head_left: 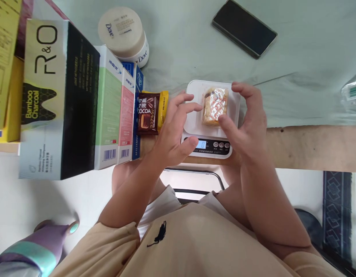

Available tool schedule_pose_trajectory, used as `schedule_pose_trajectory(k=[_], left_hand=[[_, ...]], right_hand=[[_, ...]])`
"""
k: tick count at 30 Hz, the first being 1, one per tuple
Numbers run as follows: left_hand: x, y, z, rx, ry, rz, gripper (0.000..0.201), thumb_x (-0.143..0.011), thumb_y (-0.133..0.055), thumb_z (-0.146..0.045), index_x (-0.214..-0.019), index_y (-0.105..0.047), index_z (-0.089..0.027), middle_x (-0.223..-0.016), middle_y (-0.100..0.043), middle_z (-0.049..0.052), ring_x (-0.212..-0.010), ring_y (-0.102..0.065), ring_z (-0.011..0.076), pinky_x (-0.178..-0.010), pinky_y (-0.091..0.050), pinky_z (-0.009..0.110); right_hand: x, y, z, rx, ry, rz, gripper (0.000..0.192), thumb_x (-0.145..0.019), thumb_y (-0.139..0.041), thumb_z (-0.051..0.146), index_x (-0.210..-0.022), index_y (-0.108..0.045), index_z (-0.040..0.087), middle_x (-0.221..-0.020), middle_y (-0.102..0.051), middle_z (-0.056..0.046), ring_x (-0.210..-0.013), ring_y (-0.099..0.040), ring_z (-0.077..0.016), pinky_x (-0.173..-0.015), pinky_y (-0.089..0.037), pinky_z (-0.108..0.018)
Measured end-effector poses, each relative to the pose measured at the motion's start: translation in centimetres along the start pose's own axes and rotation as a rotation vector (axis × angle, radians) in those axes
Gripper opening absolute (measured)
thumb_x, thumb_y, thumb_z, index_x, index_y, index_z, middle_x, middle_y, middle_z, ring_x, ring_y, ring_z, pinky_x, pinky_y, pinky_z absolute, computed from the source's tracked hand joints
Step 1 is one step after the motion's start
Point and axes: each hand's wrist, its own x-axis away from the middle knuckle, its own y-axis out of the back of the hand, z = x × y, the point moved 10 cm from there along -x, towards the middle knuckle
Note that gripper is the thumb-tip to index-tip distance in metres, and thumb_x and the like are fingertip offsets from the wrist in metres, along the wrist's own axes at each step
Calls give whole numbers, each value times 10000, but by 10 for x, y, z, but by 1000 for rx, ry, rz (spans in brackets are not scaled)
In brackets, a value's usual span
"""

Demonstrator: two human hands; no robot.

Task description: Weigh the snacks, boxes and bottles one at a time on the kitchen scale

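Here, at nine o'clock of the frame, a tall R&O box (48, 100) stood on the table (310, 69), with three slimmer cartons (120, 111) ranked against its right side and a closed Dove jar (124, 34) behind them at about eleven o'clock; what any of these held could not be seen. A brown cocoa packet (150, 112) leaned just beside the cartons. Next came the left hand (173, 132), fingers spread and loosely curled, its fingertips at the left edge of the scale (195, 115) and its thumb resting near the display, gripping nothing. The wrapped snack (215, 106) lay flat on the scale's white platform, sealed in clear film, so the placing looked done, while the small lit display was too tiny to read. The right hand (250, 123) hovered at the snack's three o'clock side, fingers apart, thumb touching or nearly touching the wrapper, not clamped on it as far as could be told. A dark phone (244, 28) lay well apart at one o'clock.
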Motion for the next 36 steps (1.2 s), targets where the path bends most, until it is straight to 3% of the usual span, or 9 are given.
schedule_pose_trajectory(k=[6, 13, 16, 20, 24, 28, 31, 34, 36], left_hand=[[0, -7, -6, 0, -34, 23, 715, -899, -445, -814, -1430, -522, -340, -1493, -488, 134, -1531, -390, 384, -1265, -341, 658], [1, -10, -6, 13, -18, 35, 729, -894, -501, -802, -1410, -558, -289, -1498, -510, 146, -1529, -408, 396, -1309, -261, 634], [1, -9, -11, 2, -32, 30, 729, -891, -499, -803, -1405, -567, -291, -1494, -521, 131, -1528, -416, 381, -1321, -256, 591], [1, -5, -28, -20, -95, -17, 647, -922, -490, -747, -1355, -582, -276, -1430, -553, 141, -1494, -459, 382, -1273, -332, 605], [2, 9, -44, -46, -204, -158, 537, -962, -434, -715, -1259, -618, -308, -1292, -603, 97, -1373, -568, 339, -1195, -429, 594], [6, 26, -52, -31, -300, -308, 487, -981, -377, -671, -1217, -636, -333, -1192, -597, 65, -1278, -586, 302, -1155, -461, 584], [7, 35, -58, -14, -313, -382, 482, -981, -347, -679, -1149, -635, -331, -1149, -568, 53, -1216, -588, 294, -1157, -439, 620], [12, 53, -73, -33, -341, -570, 414, -995, -350, -609, -1009, -631, -307, -1025, -527, 55, -1130, -605, 268, -1127, -465, 595], [13, 65, -78, -45, -296, -692, 399, -999, -349, -597, -913, -600, -298, -959, -498, 55, -1098, -611, 260, -1098, -502, 564]], right_hand=[[4, -12, 7, 180, 12, 161, 779, -799, -740, 498, -1487, -421, 318, -1680, -384, -135, -1604, -320, -402, -1286, -183, -730], [4, -18, 11, 230, -36, 144, 589, -824, -732, 403, -1381, -555, 331, -1534, -549, -98, -1573, -386, -348, -1324, -150, -661], [1, -4, 7, 172, -17, 87, 516, -804, -734, 389, -1293, -592, 303, -1430, -611, -102, -1469, -494, -333, -1303, -237, -627], [4, 51, -14, 60, 73, -152, 518, -793, -727, 371, -1272, -576, 245, -1323, -641, -129, -1301, -608, -306, -1175, -449, -520], [16, 74, -56, 90, -15, -181, 562, -749, -744, 338, -1286, -593, 268, -1326, -643, -120, -1288, -624, -316, -1142, -483, -505], [28, 57, -76, 146, -92, -20, 565, -724, -767, 413, -1255, -607, 301, -1364, -649, -98, -1328, -606, -357, -1178, -438, -620], [35, 44, -81, 230, -182, 118, 825, -667, -838, 417, -1425, -527, 313, -1551, -537, -137, -1532, -408, -464, -1242, -275, -745], [34, 42, -53, 235, -66, 106, 1048, -679, -828, 528, -1579, -337, 307, -1692, -350, -146, -1626, -203, -494, -1260, -179, -796], [29, 39, -15, 199, 106, 34, 908, -788, -715, 586, -1560, -340, 288, -1676, -363, -135, -1629, -238, -437, -1283, -212, -760]])
